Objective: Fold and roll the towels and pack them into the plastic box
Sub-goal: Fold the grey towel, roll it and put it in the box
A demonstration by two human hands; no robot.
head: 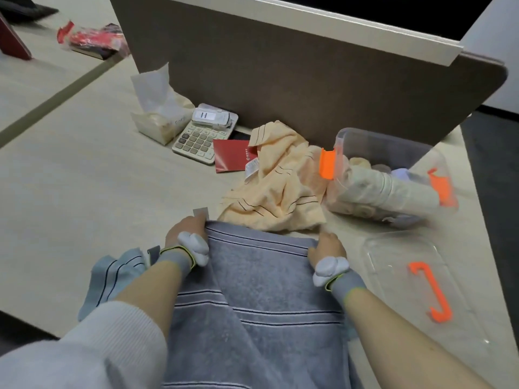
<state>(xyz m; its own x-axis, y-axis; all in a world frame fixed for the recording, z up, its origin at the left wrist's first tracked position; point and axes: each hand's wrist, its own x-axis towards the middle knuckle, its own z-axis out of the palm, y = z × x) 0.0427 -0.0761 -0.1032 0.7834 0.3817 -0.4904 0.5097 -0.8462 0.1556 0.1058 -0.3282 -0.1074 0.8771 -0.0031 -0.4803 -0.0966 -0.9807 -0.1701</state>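
A grey towel point(258, 279) with thin stripes lies spread on the desk in front of me and hangs over the near edge. My left hand point(185, 231) grips its far left corner, and my right hand point(327, 248) grips its far right corner. Just beyond lies a crumpled pale orange striped towel point(278, 186). To the right stands a clear plastic box point(393, 153) with orange clips, holding rolled cream towels point(393, 189). A light blue striped towel point(112, 276) peeks out under my left forearm.
The clear box lid point(415, 248) with an orange clip lies at the near right. A calculator point(199, 138), a red booklet point(233, 158) and a tissue pack point(160, 119) sit at the back by a brown divider panel point(280, 74). Red packaging point(95, 40) lies far left.
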